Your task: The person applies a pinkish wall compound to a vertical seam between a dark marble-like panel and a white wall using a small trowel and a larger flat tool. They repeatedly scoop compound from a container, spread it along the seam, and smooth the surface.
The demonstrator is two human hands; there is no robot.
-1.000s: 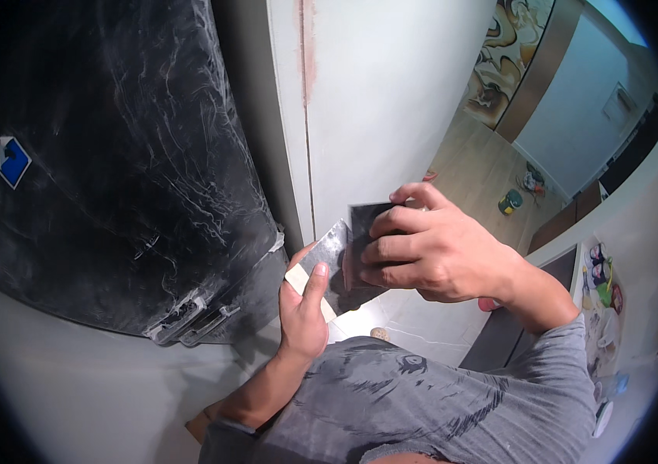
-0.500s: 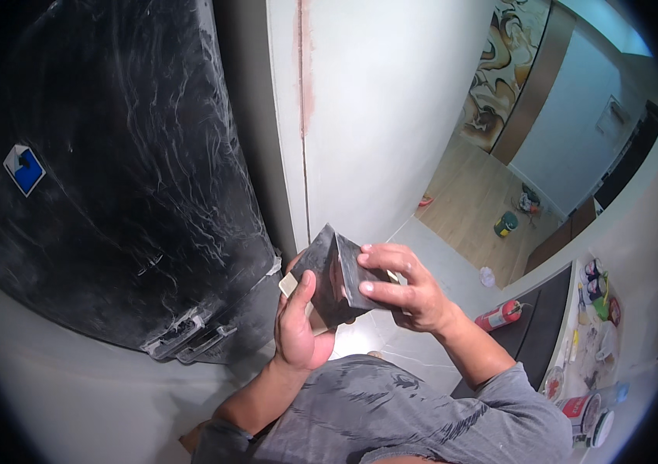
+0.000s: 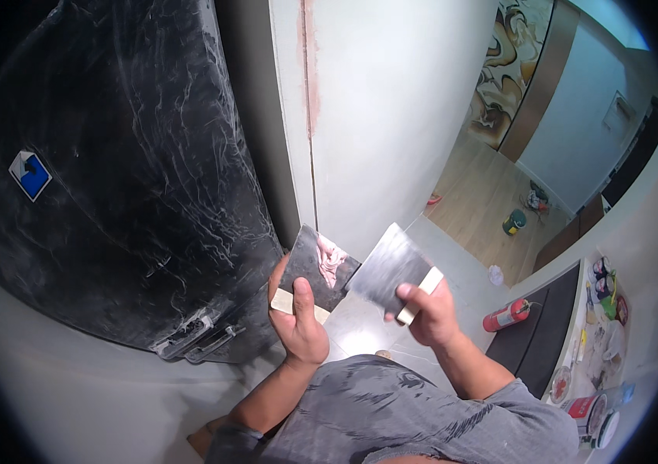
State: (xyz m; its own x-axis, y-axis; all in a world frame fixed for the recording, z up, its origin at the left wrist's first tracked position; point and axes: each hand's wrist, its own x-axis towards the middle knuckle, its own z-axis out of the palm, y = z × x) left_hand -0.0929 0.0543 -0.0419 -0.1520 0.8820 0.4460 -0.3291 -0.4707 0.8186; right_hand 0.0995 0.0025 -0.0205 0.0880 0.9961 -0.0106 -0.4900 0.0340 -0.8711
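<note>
Labels in view, with no wording clear enough to read.
Up and left of the left hand (image 3: 306, 332), well apart, a tilted blue-and-white sticker (image 3: 31, 176) with a dark mark sits on the black panel (image 3: 112, 232). Right of the right hand (image 3: 431, 315), the red extinguisher (image 3: 506, 315) bears a pale label; lower right of that hand, the tub (image 3: 584, 411) has red-and-white printing. Farther up and right, the green bucket (image 3: 513, 223) shows a yellow patch.

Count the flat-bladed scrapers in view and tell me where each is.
2: the left scraper, bearing pink paste, in the left hand; the right scraper in the right hand. Others may be hidden.
</note>
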